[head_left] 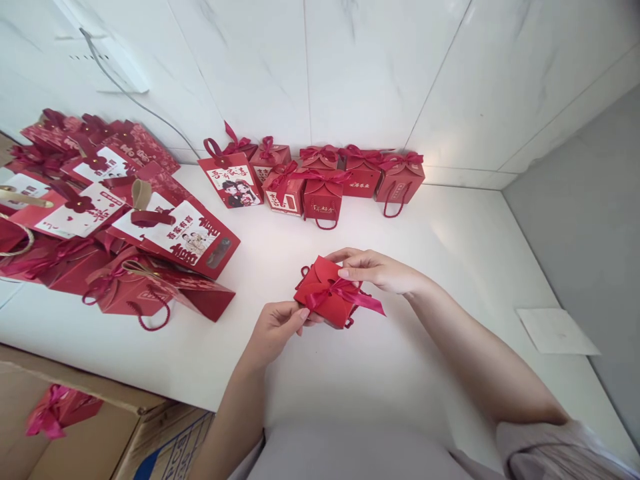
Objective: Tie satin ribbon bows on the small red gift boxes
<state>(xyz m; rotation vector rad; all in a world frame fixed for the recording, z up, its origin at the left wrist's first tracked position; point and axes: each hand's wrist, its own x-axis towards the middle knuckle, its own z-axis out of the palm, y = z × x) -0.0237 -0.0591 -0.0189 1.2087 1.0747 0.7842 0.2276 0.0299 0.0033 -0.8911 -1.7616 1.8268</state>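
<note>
A red gift box (325, 283) with a dark pink ribbon bow (343, 293) on its top is held in front of me, above the white table. My left hand (283, 321) pinches its lower left edge between thumb and fingers. At its upper right, my right hand (370, 269) grips the box with the thumb on top near the bow. Dark red cord handles stick out at the box's sides. The box's underside is hidden from me.
Several red ribboned boxes (323, 200) stand along the tiled wall, beside a card-fronted bag (233, 183). Many red bags (175, 233) crowd the left. An open cardboard box (90, 453) at lower left holds a red box (70, 408). White paper (555, 331) lies at right.
</note>
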